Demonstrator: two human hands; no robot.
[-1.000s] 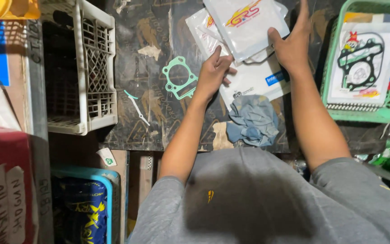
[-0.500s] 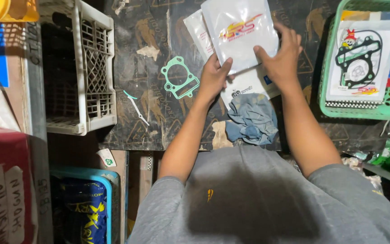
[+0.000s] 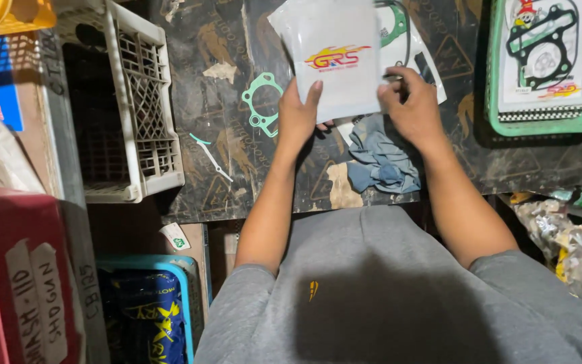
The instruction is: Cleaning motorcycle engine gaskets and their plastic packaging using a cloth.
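Both hands (image 3: 355,111) grip a glossy white packet (image 3: 335,57) (flat, rectangular).

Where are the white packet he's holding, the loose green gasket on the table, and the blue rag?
white packet (image 3: 335,57), head view, on its plain upper face.
green gasket (image 3: 263,104), head view, on the ring's rim.
blue rag (image 3: 385,162), head view, on its crumpled middle.

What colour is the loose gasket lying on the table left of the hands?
Light green gasket, clearest in the head view.
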